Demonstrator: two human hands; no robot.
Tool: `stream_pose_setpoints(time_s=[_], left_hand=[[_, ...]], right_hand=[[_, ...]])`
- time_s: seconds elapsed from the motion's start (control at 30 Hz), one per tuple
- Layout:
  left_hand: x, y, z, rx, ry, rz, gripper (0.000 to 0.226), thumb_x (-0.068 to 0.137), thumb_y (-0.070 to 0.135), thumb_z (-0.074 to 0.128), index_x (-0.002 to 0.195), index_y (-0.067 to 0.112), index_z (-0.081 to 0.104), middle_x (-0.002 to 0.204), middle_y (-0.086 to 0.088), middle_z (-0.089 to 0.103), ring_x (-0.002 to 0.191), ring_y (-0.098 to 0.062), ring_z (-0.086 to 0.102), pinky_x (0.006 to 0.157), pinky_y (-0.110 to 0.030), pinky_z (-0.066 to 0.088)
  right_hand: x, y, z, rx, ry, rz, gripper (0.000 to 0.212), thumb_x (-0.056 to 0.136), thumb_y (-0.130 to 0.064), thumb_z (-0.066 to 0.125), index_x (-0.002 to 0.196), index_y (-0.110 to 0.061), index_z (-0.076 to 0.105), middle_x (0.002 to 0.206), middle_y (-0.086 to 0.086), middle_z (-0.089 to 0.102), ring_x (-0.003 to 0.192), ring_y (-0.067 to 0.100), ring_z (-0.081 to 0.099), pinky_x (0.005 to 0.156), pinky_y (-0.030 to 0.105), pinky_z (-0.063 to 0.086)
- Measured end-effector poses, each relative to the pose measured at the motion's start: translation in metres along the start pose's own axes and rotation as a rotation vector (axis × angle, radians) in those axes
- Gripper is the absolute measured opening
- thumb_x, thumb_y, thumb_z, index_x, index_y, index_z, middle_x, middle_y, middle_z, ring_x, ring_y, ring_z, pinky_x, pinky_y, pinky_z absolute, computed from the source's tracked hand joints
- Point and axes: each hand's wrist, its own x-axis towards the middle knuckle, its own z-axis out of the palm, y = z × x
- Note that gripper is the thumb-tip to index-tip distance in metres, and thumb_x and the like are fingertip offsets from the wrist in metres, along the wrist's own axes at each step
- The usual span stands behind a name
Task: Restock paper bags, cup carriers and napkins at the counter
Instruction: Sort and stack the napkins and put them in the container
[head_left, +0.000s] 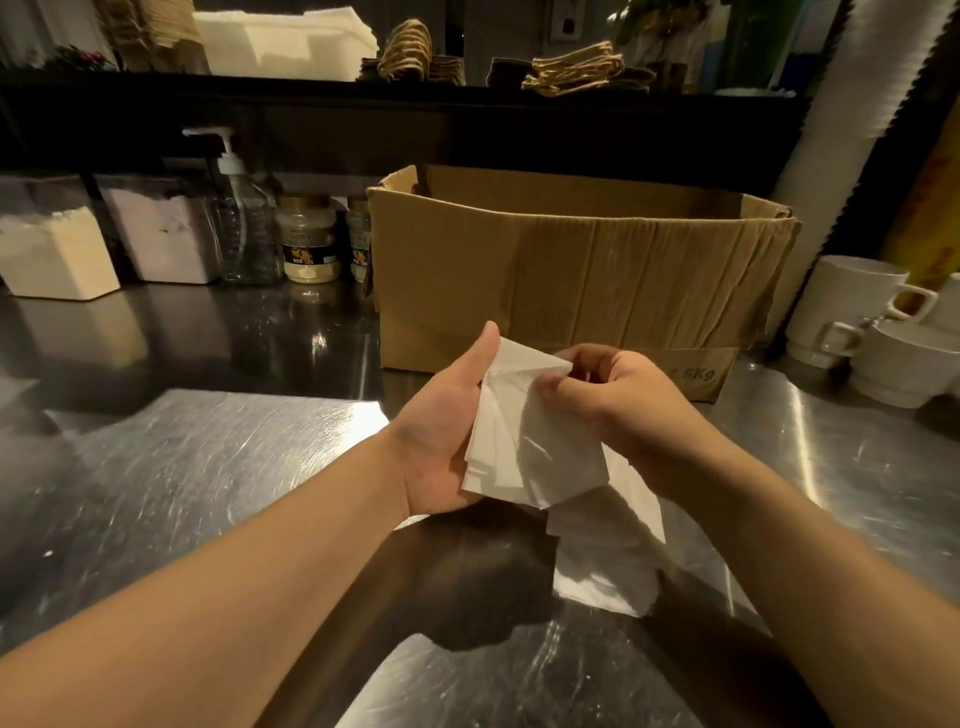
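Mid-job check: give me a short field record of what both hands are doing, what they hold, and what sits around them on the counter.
left hand: left hand grips the napkins from the left, thumb up
right hand: right hand pinches the napkins' top edge
napkins: white, folded, held above the steel counter
below: more white paper lies on the counter
behind: open cardboard box, contents hidden
right: stacked white mugs
left: pump bottle, powder tubs
shelf: white napkin stack
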Motion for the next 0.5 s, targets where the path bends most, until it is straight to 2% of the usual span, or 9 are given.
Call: stream_pose_setpoints(time_s=[0.1,0.17,0.27,0.3,0.37,0.43,0.5], left_hand=[[-0.0003,-0.0003,0.0017,-0.003,0.028,0.005,0.063,0.098,0.071,0.033,0.132,0.027,0.064,0.119,-0.012,0.072,0.116,-0.033,0.065,0.104,-0.05,0.051],[0.0,-0.0004,0.0022,-0.005,0.033,0.016,0.058,0.1,0.067,0.031,0.124,0.029,0.067,0.112,-0.01,0.074,0.109,-0.031,0.067,0.098,-0.048,0.053],[-0.0014,0.0002,0.0027,-0.005,0.007,0.007,0.059,0.099,0.068,0.031,0.128,0.029,0.065,0.113,-0.011,0.071,0.11,-0.031,0.064,0.1,-0.049,0.051],[-0.0009,0.0,0.0021,0.0,0.005,-0.009,0.06,0.099,0.069,0.032,0.131,0.028,0.062,0.114,-0.012,0.07,0.111,-0.032,0.063,0.101,-0.049,0.051],[-0.0004,-0.0003,0.0021,0.013,0.015,-0.03,0.062,0.098,0.07,0.033,0.133,0.027,0.06,0.113,-0.012,0.069,0.11,-0.032,0.063,0.099,-0.048,0.052],[0.0006,-0.0006,0.0021,0.014,0.019,-0.034,0.06,0.098,0.068,0.033,0.131,0.027,0.06,0.111,-0.012,0.07,0.107,-0.031,0.065,0.095,-0.047,0.053],[0.0003,-0.001,0.0015,0.012,0.02,-0.023,0.058,0.099,0.067,0.032,0.13,0.028,0.061,0.108,-0.011,0.073,0.105,-0.03,0.067,0.092,-0.046,0.055]], right_hand=[[-0.0005,0.0022,-0.0023,-0.283,0.148,-0.219,0.025,0.091,-0.032,0.074,0.109,-0.032,0.057,0.105,-0.013,0.057,0.095,0.008,0.059,0.071,0.016,0.054],[-0.0006,0.0008,-0.0053,-0.355,0.109,-0.338,0.028,0.09,-0.033,0.074,0.111,-0.039,0.056,0.112,-0.022,0.049,0.106,0.003,0.053,0.086,0.019,0.052],[0.0004,0.002,-0.0053,-0.458,-0.002,-0.363,0.022,0.092,-0.037,0.069,0.11,-0.046,0.059,0.108,-0.029,0.045,0.113,0.009,0.048,0.1,0.039,0.053],[0.0011,0.0036,-0.0045,-0.516,-0.006,-0.38,0.019,0.093,-0.039,0.067,0.108,-0.048,0.06,0.105,-0.03,0.045,0.112,0.009,0.046,0.102,0.046,0.05],[0.0006,0.0037,-0.003,-0.559,0.02,-0.41,0.013,0.093,-0.04,0.065,0.096,-0.051,0.06,0.1,-0.029,0.046,0.109,0.009,0.044,0.101,0.051,0.048],[0.0001,0.0023,-0.0033,-0.548,0.049,-0.425,0.021,0.094,-0.036,0.066,0.086,-0.053,0.057,0.098,-0.026,0.047,0.106,0.01,0.045,0.098,0.049,0.049],[-0.0016,-0.0011,-0.0034,-0.503,0.053,-0.402,0.021,0.094,-0.031,0.067,0.084,-0.048,0.059,0.098,-0.021,0.051,0.103,0.013,0.05,0.093,0.041,0.054]])
